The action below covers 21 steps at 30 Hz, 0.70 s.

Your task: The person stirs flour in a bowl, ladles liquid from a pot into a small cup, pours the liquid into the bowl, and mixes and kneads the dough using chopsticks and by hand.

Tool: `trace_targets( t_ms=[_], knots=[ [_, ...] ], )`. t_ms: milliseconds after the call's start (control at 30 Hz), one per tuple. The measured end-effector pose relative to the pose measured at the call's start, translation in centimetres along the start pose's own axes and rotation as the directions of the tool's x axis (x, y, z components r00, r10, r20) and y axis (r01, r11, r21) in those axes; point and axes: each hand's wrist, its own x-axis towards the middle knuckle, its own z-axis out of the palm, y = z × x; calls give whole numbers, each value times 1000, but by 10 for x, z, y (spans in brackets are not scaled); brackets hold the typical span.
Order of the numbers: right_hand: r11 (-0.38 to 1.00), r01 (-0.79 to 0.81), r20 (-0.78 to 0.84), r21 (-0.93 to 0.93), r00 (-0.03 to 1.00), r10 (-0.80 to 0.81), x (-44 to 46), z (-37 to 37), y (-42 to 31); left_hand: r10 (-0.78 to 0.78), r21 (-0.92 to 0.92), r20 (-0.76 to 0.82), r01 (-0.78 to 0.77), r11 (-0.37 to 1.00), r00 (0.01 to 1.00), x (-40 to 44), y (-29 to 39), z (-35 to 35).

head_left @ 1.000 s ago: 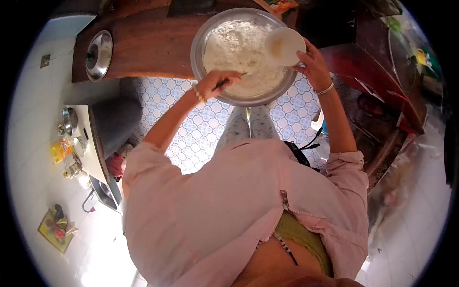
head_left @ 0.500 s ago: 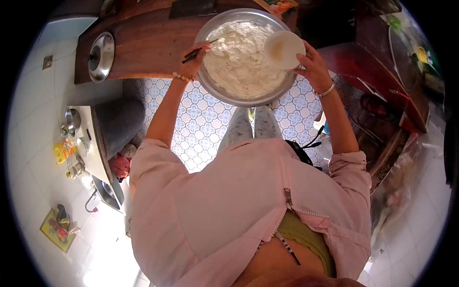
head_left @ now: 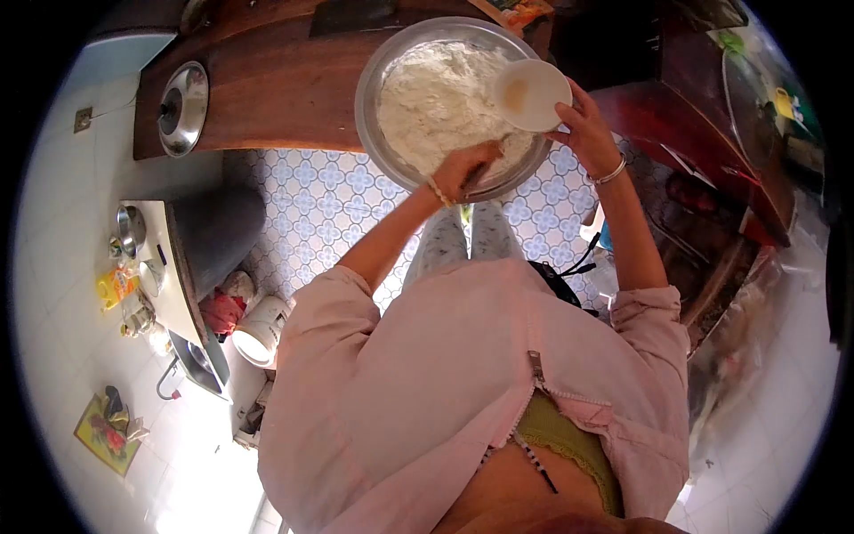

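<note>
A large metal basin (head_left: 365,107) holds a heap of pale flour (head_left: 427,98). My left hand (head_left: 464,171) is closed at the basin's near side, low over the flour. Dark chopsticks (head_left: 477,174) show in part beneath its fingers; their tips are hidden. In my right hand (head_left: 583,126) is a small white bowl (head_left: 543,93), gripped by its right side and held over the right part of the basin. The bowl is tilted, and a yellowish patch shows inside it.
A wooden table (head_left: 276,98) bears a round metal lid (head_left: 184,109) at its left end. To the left stands a side counter (head_left: 151,231) with metal bowls. A white bucket (head_left: 258,338) stands on the floor. Dark red furniture (head_left: 703,142) flanks my right arm.
My left hand has moved from the basin's left rim across to its near side, with the chopsticks now mostly hidden. My right hand and the bowl have barely shifted.
</note>
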Motion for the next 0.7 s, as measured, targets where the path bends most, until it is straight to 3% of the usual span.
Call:
trace_targets(
  t_ms=[33, 133, 200, 267, 333, 433, 500, 567, 633, 700],
  knots=[
    [1000, -11, -7, -4, 1000, 11, 0, 0, 0, 0, 3, 2, 0, 1000, 1000, 4, -8, -11],
    [999, 6, 5, -54, 1000, -5, 4, -6, 6, 37, -203, -186, -75, 976, 982, 5, -37, -73],
    [999, -5, 14, -33, 1000, 5, 5, -5, 8, 20, -166, -319, -76, 983, 948, -1, -41, -111],
    [1000, -20, 3, -8, 1000, 20, 3, -6, 9, -20, -66, -382, -5, 998, 924, -12, -38, -136],
    [1000, -30, 27, -5, 999, 30, -1, -3, 10, -291, 71, -419, 351, 934, 860, -26, -31, -147],
    [1000, -19, 7, 4, 1000, 19, -2, -2, 11, -229, -72, -541, 227, 971, 809, -44, -45, -94],
    [1000, -18, 9, -1, 1000, 18, -3, 0, 6, -178, -191, -459, 99, 977, 871, -37, -33, -60],
    [1000, -19, 10, -4, 1000, 19, -4, 1, 3, -267, -376, -370, 119, 919, 890, -32, -6, -31],
    [1000, -25, -2, 3, 1000, 25, -3, 0, 1, -177, -187, -271, 129, 974, 946, -28, 14, -17],
    [1000, -25, -16, -16, 1000, 25, -4, 0, -1, -125, -189, -115, 102, 977, 986, -31, 24, -8]
  ],
)
